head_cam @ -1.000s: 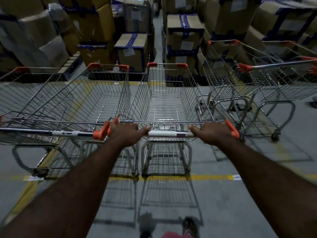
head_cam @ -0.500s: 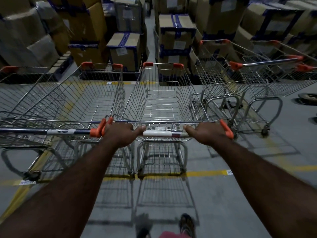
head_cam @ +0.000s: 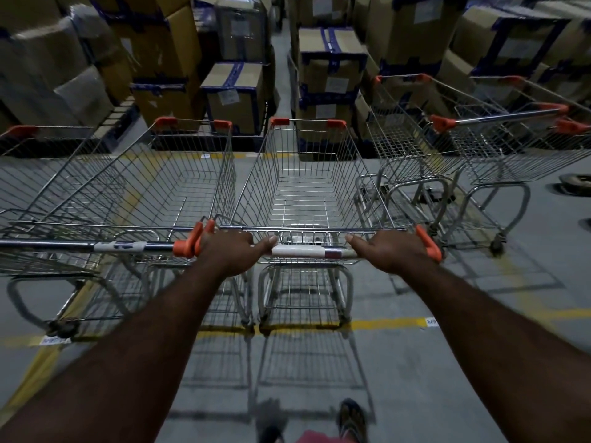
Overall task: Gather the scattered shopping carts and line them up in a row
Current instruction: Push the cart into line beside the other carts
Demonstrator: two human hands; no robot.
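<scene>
Shopping cart (head_cam: 307, 193) is gripped at its handle by left hand (head_cam: 230, 251) and right hand (head_cam: 391, 251), aligned beside the neighbouring cart (head_cam: 153, 187); the right-side carts (head_cam: 479, 148) are not yet lined up

no legible text found: labels (head_cam: 228, 96) on cardboard boxes (head_cam: 224, 121), floor tags (head_cam: 431, 321) and the sleeve (head_cam: 297, 251) on the cart handle (head_cam: 335, 252) are too blurred to read.

I saw the held cart (head_cam: 307, 193) boxed in: a neighbouring cart (head_cam: 153, 193) just beside its left, angled carts (head_cam: 479, 148) close on the right, stacked boxes (head_cam: 329, 91) ahead beyond a strip of floor (head_cam: 249, 167). Open room lay behind, rightward.
</scene>
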